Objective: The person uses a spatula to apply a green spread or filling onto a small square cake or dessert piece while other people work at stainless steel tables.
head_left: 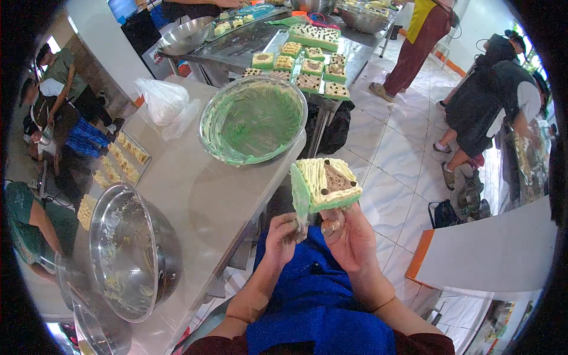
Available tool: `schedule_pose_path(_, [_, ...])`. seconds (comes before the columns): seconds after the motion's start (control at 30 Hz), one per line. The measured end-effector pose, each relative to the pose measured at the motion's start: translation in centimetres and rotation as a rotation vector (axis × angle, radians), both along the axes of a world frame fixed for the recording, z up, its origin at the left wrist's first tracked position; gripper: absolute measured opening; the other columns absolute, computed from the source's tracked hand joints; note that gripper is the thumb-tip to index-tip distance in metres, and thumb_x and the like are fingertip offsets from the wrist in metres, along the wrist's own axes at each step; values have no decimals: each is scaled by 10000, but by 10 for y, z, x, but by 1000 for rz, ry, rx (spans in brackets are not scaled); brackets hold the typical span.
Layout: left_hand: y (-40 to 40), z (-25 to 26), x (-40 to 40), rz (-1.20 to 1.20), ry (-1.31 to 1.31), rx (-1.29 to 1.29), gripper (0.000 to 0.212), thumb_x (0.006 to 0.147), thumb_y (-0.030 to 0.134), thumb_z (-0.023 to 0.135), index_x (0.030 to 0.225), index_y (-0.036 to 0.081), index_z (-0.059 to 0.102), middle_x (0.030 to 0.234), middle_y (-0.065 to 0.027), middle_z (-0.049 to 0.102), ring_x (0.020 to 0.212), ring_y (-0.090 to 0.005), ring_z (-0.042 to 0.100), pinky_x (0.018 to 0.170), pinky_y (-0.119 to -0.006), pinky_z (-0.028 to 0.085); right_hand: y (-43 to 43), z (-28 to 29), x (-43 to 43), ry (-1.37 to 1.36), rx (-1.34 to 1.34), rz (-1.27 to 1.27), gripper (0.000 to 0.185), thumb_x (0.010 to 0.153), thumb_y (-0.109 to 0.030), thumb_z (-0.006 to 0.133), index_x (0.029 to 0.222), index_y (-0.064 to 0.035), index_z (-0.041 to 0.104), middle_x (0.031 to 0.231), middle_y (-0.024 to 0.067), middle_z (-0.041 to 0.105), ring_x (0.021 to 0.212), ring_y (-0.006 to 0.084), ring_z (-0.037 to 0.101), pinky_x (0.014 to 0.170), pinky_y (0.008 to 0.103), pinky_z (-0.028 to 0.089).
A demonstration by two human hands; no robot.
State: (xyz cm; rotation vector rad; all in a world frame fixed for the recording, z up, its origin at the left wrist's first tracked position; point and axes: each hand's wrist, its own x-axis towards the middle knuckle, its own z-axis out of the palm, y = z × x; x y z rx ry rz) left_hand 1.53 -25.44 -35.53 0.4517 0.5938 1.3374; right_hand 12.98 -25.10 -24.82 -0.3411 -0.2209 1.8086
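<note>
A small square cake (329,183) with piped cream, a brown patch on top and three dark dots rests on my right hand (350,237), which supports it from below. Green icing covers the cake's visible sides. My left hand (282,237) grips a spatula (301,193) whose blade is coated in green icing. The blade stands upright against the cake's left side. Both hands are above my blue apron (306,284). Up and to the left of them, a wide metal bowl (253,120) smeared with green icing sits on the table (213,199).
A deep metal bowl (133,253) with cream residue stands at the left. Behind it lies a tray (144,162) of small cakes. A white plastic bag (164,104) sits farther back. Decorated cakes (312,66) cover part of the far table. Several people are around the room.
</note>
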Motion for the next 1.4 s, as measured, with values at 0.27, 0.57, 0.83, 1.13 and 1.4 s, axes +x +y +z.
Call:
schedule_pose_path(0.27, [1,-1,-4,-34,86,50,228,643,124,470,771,-61,507,594,-61,489,494,-106,422,432,-202,302,1,1,5,40,-14,3,331,763,-94,382,1079,-37,302,1045,86,392,841,122,433,550,180,423])
schedule_pose_path(0.57, [3,1,-18,100,252,7,245,616,153,478,721,-68,491,590,-75,477,458,-126,420,408,-218,314,6,1,20,252,-144,10,359,731,-20,352,1084,-12,290,1101,111,347,895,131,416,510,175,422])
schedule_pose_path(0.83, [-3,30,-24,148,432,62,191,601,81,495,717,-71,500,583,-88,497,475,-134,448,428,-210,335,8,-8,28,264,-6,19,322,747,-100,392,1052,-25,326,915,71,450,690,119,431,538,187,379])
schedule_pose_path(1.13, [-9,29,-25,229,438,125,195,654,54,482,811,-55,523,576,-58,496,462,-75,402,410,-174,281,10,-11,31,228,21,56,327,745,-114,397,1050,-24,323,906,71,450,689,125,431,546,199,380])
schedule_pose_path(1.4, [-9,28,-30,294,433,90,175,641,42,489,776,-60,534,573,-49,493,465,-71,405,415,-170,285,12,-11,33,115,79,6,370,749,-142,404,1085,-36,292,995,72,425,826,144,444,619,219,389])
